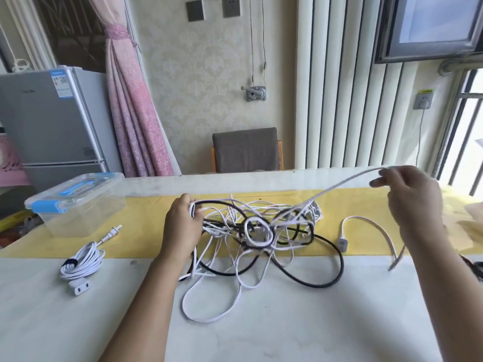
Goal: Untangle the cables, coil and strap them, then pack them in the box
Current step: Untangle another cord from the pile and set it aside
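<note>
I see the tangle (261, 231) of white and black cables in the middle of the desk (313, 322). The left hand (183, 226) curls its fingers round loops at the tangle's left edge. The right hand (413, 202) pinches a flat white cable (339, 185) and holds it above the desk. A strapped coil (81, 262) lies near the closed box (75, 205).

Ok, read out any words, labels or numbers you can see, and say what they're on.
No text reads clearly.
Blue-and-white sticker on the silver fridge: too small to read.
Grey print low on the fridge door: blurred.
Yellow label above the white wall socket: blurred.
</note>
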The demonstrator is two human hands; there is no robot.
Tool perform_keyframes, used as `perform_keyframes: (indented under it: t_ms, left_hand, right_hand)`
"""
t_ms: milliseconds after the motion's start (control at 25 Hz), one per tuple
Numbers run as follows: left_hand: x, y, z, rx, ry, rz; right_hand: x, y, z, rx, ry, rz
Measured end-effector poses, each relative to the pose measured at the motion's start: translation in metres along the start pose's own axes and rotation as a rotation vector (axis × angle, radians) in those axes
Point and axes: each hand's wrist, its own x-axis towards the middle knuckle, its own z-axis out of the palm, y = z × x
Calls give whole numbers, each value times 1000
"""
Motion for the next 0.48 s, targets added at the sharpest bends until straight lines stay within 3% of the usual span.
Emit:
perform_keyframes:
  t_ms: [80,160,240,320,480]
  left_hand:
    - [-5,5,2,-16,-32,64]
    - [-9,15,1,-19,-71,164]
    - [-16,29,-7,6,-155,243]
    - [-24,48,-21,-90,-285,305]
    - [-31,71,-41,-586,-480,287]
  right_hand:
    - [-4,12,10,-322,-66,-70]
    - [-16,21,25,-585,-96,-254]
    - [-32,14,41,-532,-151,-446]
    - [-52,-3,53,-346,-323,-629]
    - [-86,-13,71,-324,-749,-816]
